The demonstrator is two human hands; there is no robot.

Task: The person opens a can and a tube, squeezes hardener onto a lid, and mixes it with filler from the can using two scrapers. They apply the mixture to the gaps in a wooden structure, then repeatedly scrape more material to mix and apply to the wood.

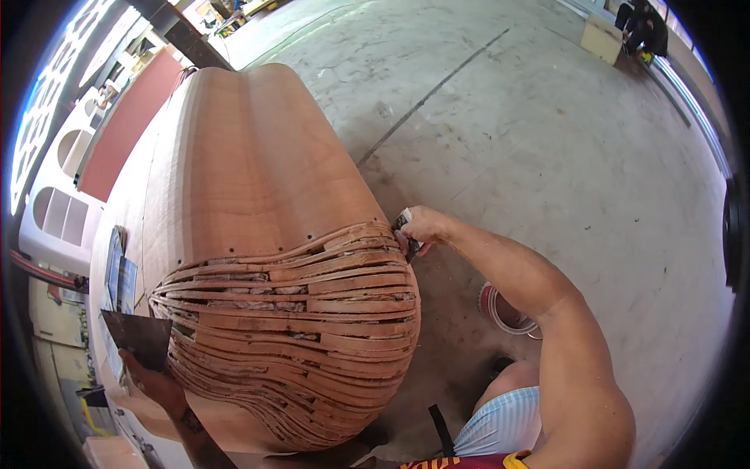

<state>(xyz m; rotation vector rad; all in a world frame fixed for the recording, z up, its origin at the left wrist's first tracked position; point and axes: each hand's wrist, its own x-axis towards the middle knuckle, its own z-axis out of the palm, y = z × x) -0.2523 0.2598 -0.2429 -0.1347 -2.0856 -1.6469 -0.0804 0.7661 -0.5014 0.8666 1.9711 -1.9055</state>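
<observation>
At the far left, white unit (pixel 48 244): arched openings, beside a pink panel (pixel 129 121) that slants up and to the right.
Blue-printed sheets (pixel 125 283): lying on the left flank of the wooden form, just beyond the plate.
Left hand (pixel 148 383): grasping the lower edge of a dark plate, thumb against its face.
Dark plate (pixel 144 336): flat and smeared; its broad edge points away from the hand, and that edge runs left to right, dipping slightly rightward.
Wooden form (pixel 250 164): in the middle, its long axis running from the near end away from the wearer, leaning a little left; smooth sheet beyond, curved slats (pixel 305 313) crosswise at the near end, with gaps between them.
Right hand (pixel 422 227): closed around a small tool at the form's right edge.
Small tool (pixel 405 220): partly hidden by fingers; long axis roughly along that edge, dark end towards the wearer.
Tin (pixel 512 322): open, on the grey floor (pixel 609 195), near the right forearm.
Person (pixel 647 31): far right, in dark clothing, well apart.
</observation>
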